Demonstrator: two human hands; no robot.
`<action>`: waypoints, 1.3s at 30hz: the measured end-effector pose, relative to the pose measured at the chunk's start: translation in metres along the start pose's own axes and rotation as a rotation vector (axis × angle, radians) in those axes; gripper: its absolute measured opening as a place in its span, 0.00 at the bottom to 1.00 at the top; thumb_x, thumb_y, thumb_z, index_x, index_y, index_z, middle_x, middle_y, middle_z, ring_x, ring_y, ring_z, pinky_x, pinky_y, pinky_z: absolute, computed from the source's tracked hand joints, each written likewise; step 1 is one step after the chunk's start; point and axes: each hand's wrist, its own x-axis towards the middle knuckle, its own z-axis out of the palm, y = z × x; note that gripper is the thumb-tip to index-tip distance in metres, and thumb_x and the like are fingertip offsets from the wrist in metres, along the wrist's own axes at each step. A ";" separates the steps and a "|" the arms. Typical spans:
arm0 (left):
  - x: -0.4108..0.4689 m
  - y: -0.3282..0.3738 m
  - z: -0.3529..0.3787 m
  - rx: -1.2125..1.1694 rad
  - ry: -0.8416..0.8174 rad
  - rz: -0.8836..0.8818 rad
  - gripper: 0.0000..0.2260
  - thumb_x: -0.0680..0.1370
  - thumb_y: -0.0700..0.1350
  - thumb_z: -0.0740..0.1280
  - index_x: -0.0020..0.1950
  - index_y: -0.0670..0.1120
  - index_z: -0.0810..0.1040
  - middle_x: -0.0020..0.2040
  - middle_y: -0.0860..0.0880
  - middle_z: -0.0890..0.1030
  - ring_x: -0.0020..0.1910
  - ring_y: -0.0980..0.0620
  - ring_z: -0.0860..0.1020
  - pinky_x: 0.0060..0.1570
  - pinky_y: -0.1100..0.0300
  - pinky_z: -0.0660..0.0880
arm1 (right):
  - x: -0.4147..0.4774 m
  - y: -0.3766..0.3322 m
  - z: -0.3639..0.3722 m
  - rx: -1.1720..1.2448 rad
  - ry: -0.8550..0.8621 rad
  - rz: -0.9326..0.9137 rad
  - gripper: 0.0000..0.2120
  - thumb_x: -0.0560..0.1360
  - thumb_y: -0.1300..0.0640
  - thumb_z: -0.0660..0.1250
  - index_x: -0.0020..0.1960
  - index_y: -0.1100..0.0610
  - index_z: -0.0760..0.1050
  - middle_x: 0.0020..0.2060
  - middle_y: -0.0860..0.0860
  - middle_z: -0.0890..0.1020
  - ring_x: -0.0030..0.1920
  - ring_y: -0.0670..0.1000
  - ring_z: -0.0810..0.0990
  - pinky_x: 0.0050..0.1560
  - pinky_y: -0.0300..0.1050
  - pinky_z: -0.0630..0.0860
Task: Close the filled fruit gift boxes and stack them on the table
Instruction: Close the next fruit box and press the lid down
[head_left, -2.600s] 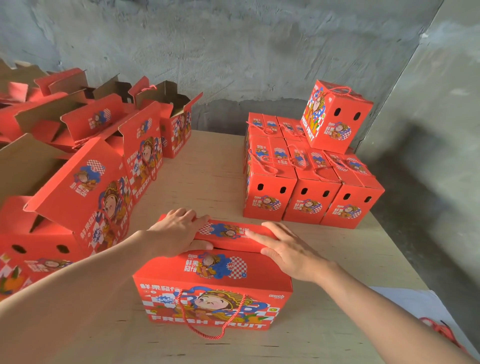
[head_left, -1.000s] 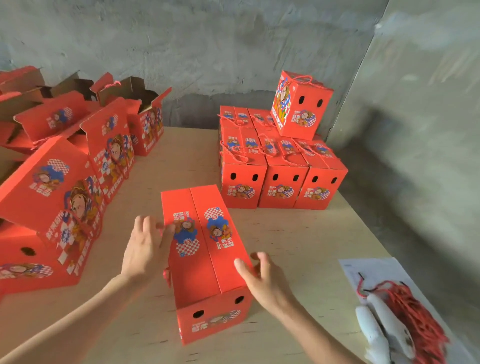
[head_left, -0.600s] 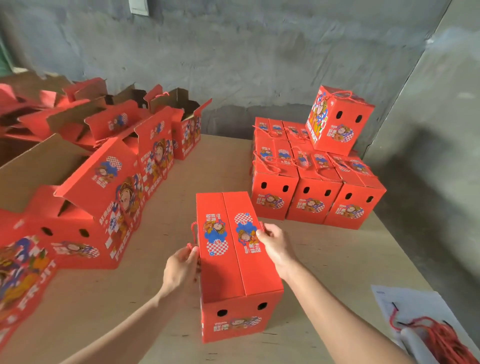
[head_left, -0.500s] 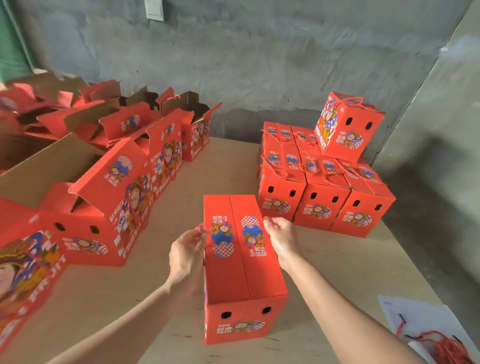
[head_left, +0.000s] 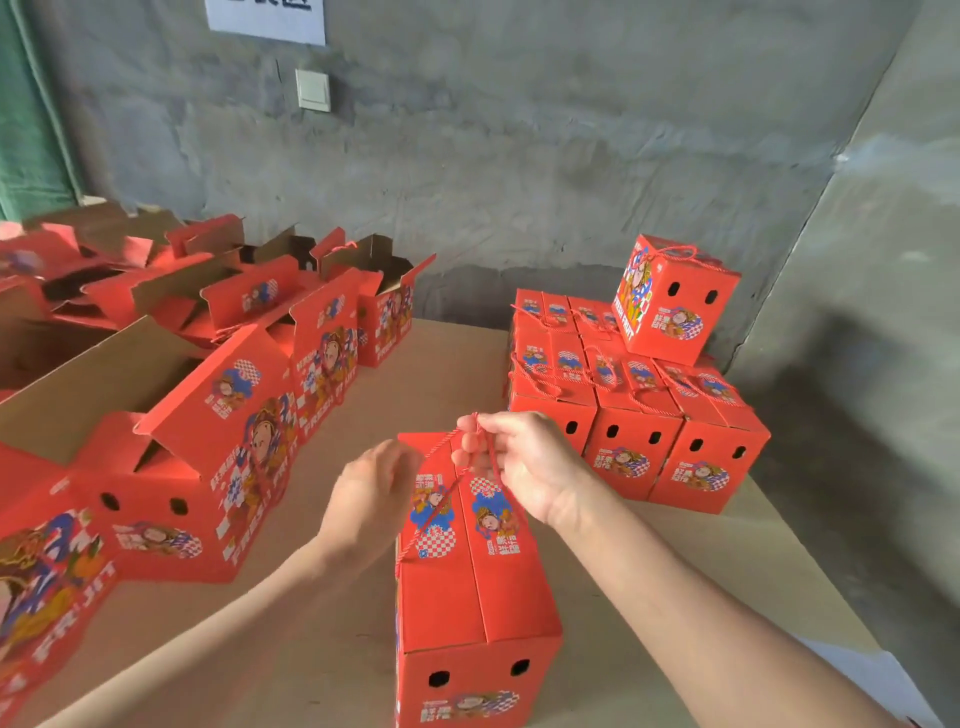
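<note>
A closed red fruit gift box (head_left: 467, 587) stands on the wooden table (head_left: 415, 395) right in front of me, its short end with two holes facing me. My right hand (head_left: 524, 462) pinches the box's red rope handles (head_left: 470, 441) above the far part of the lid. My left hand (head_left: 371, 499) hovers at the box's left top edge, fingers loosely curled; whether it holds the rope I cannot tell. The stack of closed boxes (head_left: 634, 415) sits at the far right, with one box (head_left: 672, 299) on top.
Several open boxes (head_left: 171, 441) with raised flaps line the left side of the table, back to the grey wall. The table's right edge drops off by the stack. Bare wood lies between the two groups.
The box was turned end-on toward me after its lid was pressed down. Both hands rose from its sides, and my right hand has drawn the rope handles up over the lid.
</note>
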 end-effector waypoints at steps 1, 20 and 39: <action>-0.014 -0.009 0.008 0.013 -0.070 -0.045 0.08 0.80 0.39 0.60 0.51 0.40 0.79 0.46 0.48 0.79 0.48 0.45 0.77 0.44 0.59 0.68 | 0.001 -0.004 0.002 -0.028 0.017 -0.010 0.12 0.77 0.64 0.56 0.40 0.59 0.76 0.28 0.50 0.78 0.33 0.50 0.78 0.38 0.40 0.69; 0.017 -0.027 -0.001 0.074 -0.060 0.028 0.16 0.79 0.42 0.63 0.66 0.40 0.72 0.61 0.47 0.76 0.62 0.48 0.73 0.58 0.63 0.66 | 0.058 -0.074 0.040 -0.203 0.090 -0.225 0.11 0.76 0.61 0.61 0.36 0.58 0.75 0.32 0.51 0.80 0.35 0.46 0.78 0.42 0.41 0.70; 0.061 -0.122 0.034 -0.060 -0.374 0.035 0.22 0.72 0.46 0.71 0.66 0.45 0.74 0.61 0.58 0.68 0.59 0.62 0.70 0.53 0.85 0.55 | 0.151 -0.020 0.008 -0.637 0.320 -0.186 0.12 0.77 0.65 0.61 0.35 0.58 0.73 0.31 0.51 0.78 0.35 0.51 0.75 0.41 0.45 0.72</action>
